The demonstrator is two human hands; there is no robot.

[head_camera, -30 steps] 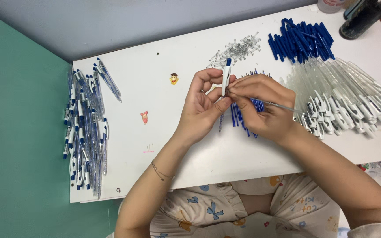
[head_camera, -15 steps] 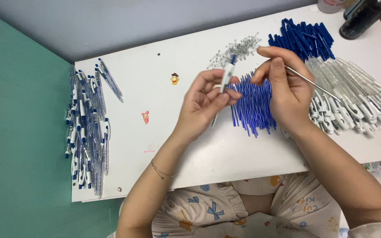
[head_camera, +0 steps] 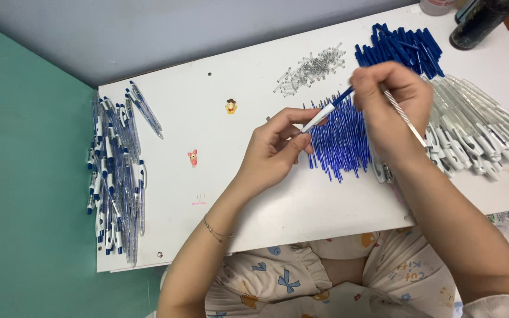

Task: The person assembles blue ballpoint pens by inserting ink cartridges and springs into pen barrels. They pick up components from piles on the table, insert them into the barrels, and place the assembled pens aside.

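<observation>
Now my left hand [head_camera: 275,150] pinches a white pen barrel [head_camera: 318,118] above the white worktop [head_camera: 237,76], while my right hand [head_camera: 393,106] grips a thin blue refill [head_camera: 344,95] at its mouth. Light, slightly flexible, probably slippery; best held near the tip.

Right hand [head_camera: 391,109] covers part of the loose heap of thin blue ink refills [head_camera: 340,138]. Small metal springs [head_camera: 312,68] too fine to count. Dark cylindrical bottle [head_camera: 479,22] cut by top edge. Sticker [head_camera: 231,106] figure unreadable.
</observation>
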